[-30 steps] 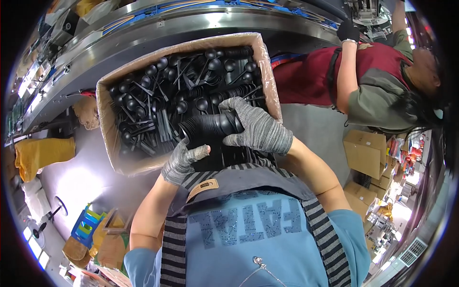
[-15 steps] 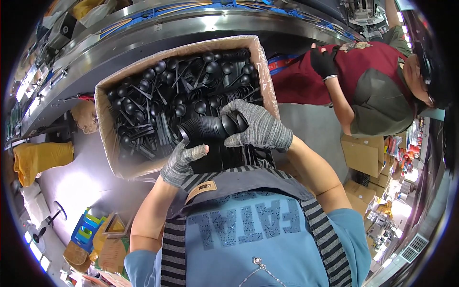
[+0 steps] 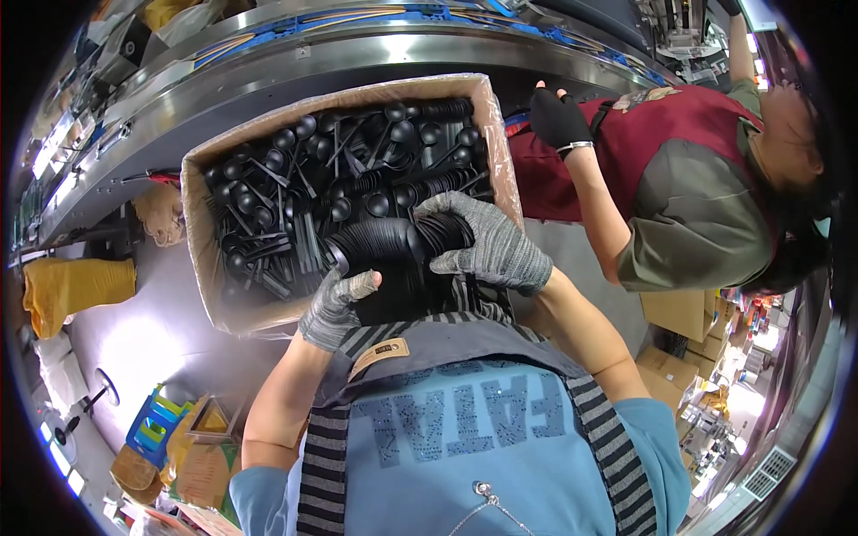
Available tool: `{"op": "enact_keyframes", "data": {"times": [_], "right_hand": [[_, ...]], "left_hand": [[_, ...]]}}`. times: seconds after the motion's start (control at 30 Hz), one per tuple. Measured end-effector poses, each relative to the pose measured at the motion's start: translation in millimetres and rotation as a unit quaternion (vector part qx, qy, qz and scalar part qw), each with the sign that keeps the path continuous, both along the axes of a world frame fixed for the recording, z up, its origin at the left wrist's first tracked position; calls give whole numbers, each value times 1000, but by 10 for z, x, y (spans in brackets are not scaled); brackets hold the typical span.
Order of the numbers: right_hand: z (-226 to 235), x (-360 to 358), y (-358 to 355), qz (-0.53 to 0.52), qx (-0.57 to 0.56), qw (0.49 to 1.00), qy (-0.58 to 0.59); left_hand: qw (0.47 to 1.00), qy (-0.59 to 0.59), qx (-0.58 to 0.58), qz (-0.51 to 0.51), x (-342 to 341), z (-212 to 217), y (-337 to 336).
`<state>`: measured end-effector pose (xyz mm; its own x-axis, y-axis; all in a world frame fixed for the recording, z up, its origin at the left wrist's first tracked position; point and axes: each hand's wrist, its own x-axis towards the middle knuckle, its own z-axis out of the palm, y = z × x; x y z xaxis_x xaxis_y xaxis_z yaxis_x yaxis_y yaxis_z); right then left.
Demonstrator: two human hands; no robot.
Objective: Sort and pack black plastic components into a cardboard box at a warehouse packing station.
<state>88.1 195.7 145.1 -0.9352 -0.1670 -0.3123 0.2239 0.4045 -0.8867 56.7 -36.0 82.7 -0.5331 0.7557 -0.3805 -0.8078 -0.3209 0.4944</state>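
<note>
Head view shows my left hand (image 3: 335, 308) and right hand (image 3: 487, 246) clamped on both ends of a nested spoon stack (image 3: 393, 246) so it stays together over the cardboard box (image 3: 201, 268).

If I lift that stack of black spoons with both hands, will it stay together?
Probably only if squeezed endwise: the spoon stack is loose nested pieces, gripped by the left hand and right hand. It looks light, thin plastic, likely to buckle or spill mid-row.
</note>
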Motion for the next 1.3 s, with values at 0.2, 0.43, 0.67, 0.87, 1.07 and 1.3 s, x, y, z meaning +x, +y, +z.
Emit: {"op": "enact_keyframes", "data": {"times": [0.2, 0.43, 0.67, 0.87, 1.07, 1.3], "right_hand": [[-36, -58, -25, -41, 6, 999, -32], [-273, -215, -81, -114, -34, 993, -14], [-143, -99, -162, -84, 100, 991, 4], [-168, -22, 34, 9, 72, 997, -2], [-74, -98, 58, -42, 122, 990, -59], [-182, -60, 60, -131, 55, 989, 44]], "left_hand": [[1000, -21, -10, -9, -56, -146, 11], [998, -27, 61, 18, -237, 113, 280], [1000, -8, -13, -4, -151, -131, 153], [995, -80, 59, -20, -110, -210, 160], [997, -74, 12, -31, -161, -175, 255], [999, -8, -25, 17, -231, -24, 303]]}}
